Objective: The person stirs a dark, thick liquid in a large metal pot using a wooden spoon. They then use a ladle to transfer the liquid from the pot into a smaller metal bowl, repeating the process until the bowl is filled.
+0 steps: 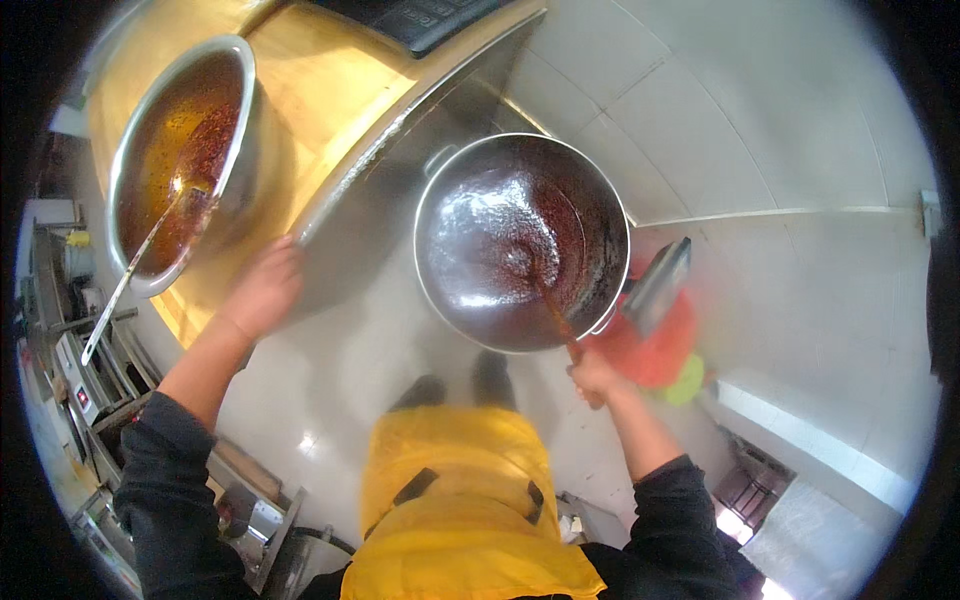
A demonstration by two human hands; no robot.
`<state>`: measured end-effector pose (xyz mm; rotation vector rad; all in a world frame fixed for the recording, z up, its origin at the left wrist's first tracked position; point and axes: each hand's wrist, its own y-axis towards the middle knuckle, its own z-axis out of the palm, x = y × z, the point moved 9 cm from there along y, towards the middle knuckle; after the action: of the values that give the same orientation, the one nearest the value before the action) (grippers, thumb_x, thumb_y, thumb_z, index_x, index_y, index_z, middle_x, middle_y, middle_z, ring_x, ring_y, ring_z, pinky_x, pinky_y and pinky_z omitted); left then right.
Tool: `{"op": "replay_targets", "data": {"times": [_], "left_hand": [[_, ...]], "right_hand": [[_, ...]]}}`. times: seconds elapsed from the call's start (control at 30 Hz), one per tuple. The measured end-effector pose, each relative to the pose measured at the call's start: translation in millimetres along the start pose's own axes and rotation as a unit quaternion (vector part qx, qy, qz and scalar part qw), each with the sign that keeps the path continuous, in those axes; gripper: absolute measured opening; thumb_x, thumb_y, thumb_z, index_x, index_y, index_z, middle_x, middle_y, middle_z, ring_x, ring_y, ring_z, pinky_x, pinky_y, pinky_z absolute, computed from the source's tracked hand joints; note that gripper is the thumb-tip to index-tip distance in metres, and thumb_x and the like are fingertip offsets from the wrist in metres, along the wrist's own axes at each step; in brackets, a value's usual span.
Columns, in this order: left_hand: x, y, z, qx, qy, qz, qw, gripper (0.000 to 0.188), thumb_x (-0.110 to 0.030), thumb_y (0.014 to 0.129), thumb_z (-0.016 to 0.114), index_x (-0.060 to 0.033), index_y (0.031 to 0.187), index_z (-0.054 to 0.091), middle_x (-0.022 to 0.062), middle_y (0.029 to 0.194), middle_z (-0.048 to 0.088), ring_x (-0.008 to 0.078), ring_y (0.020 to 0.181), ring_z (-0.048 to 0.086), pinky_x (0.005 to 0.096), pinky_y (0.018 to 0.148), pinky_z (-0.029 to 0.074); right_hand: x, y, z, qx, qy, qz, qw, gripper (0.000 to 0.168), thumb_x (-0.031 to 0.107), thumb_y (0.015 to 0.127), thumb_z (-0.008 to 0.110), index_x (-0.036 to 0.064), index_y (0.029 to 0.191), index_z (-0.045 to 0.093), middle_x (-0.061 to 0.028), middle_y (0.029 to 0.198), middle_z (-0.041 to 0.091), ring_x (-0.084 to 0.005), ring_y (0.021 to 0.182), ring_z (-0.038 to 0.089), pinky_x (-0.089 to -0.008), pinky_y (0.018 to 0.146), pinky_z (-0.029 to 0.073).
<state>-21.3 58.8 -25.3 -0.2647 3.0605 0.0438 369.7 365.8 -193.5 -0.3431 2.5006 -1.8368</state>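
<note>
A large round metal pot [487, 300] with loop handles holds a dark, glossy reddish-brown liquid. My right hand [596, 375] grips a stirring tool's handle [559, 315] over the pot's near right rim; its lower end is hidden in the liquid. My left hand [270, 289] rests at the edge of the yellowish worktop, left of the pot; blur hides exactly how its fingers lie. Beyond it on the worktop stands a metal basin [247, 75] of orange-red oil with dark red flakes. A long-handled metal ladle [127, 292] leans on the basin's near rim, its bowl in the oil.
A black device [420, 22] lies at the worktop's far edge. Right of the pot are a red plastic container [667, 352], a metal object [660, 285] and a yellow-green item [684, 381], beside the tiled wall [697, 150]. Metal racks and equipment [112, 382] stand at the left.
</note>
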Motion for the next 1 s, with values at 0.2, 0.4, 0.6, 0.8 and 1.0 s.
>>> {"op": "replay_targets", "data": {"times": [0.2,0.4,0.6,0.8,1.0], "left_hand": [[-6.8,7.8,-4.8,0.025,0.014,0.027,0.999,0.005,-0.008,0.067,0.057,-0.0033,0.070,0.056,0.0130,0.092,0.061,0.0281,0.101,0.056,0.0434,0.102,0.039],[-5.2,15.5,-7.5,0.040,0.000,-0.011,0.999,0.007,-0.008,0.068,0.059,-0.0040,0.073,0.056,0.0112,0.091,0.061,0.0268,0.101,0.057,0.0443,0.100,0.040],[-9.0,19.2,-4.6,0.117,0.004,-0.029,0.993,0.011,0.000,0.066,0.059,-0.0047,0.075,0.060,0.0115,0.100,0.062,0.0260,0.099,0.059,0.0393,0.089,0.045],[-10.7,15.9,-3.4,0.139,0.060,-0.045,0.987,0.008,-0.008,0.068,0.060,-0.0074,0.075,0.061,0.0067,0.093,0.064,0.0223,0.102,0.059,0.0399,0.092,0.040],[-6.2,16.8,-1.9,0.153,0.066,-0.022,0.986,0.011,-0.008,0.067,0.060,-0.0083,0.077,0.062,0.0062,0.094,0.064,0.0227,0.102,0.059,0.0398,0.089,0.038]], "right_hand": [[-11.9,37.6,-17.4,0.013,-0.042,0.084,0.995,0.022,0.003,0.082,0.040,-0.006,0.090,0.058,-0.0146,0.061,0.055,-0.0238,0.045,0.051,-0.0382,0.036,0.038],[-13.9,155.7,40.4,0.135,0.012,0.114,0.984,0.025,0.007,0.080,0.046,0.002,0.058,0.054,-0.0141,0.053,0.051,-0.0229,0.040,0.045,-0.0397,0.035,0.033],[22.5,169.4,89.4,0.201,0.156,0.030,0.967,0.017,0.008,0.080,0.053,0.005,0.064,0.047,-0.0053,0.051,0.043,-0.0193,0.043,0.047,-0.0321,0.036,0.032],[78.7,192.9,87.0,0.176,0.288,-0.006,0.941,0.018,0.012,0.081,0.056,0.004,0.066,0.051,-0.0063,0.055,0.049,-0.0198,0.045,0.049,-0.0341,0.041,0.038],[143.2,255.0,75.9,0.133,0.360,-0.062,0.921,0.024,0.014,0.085,0.055,0.006,0.062,0.050,-0.0053,0.054,0.048,-0.0171,0.045,0.048,-0.0312,0.044,0.041]]}}
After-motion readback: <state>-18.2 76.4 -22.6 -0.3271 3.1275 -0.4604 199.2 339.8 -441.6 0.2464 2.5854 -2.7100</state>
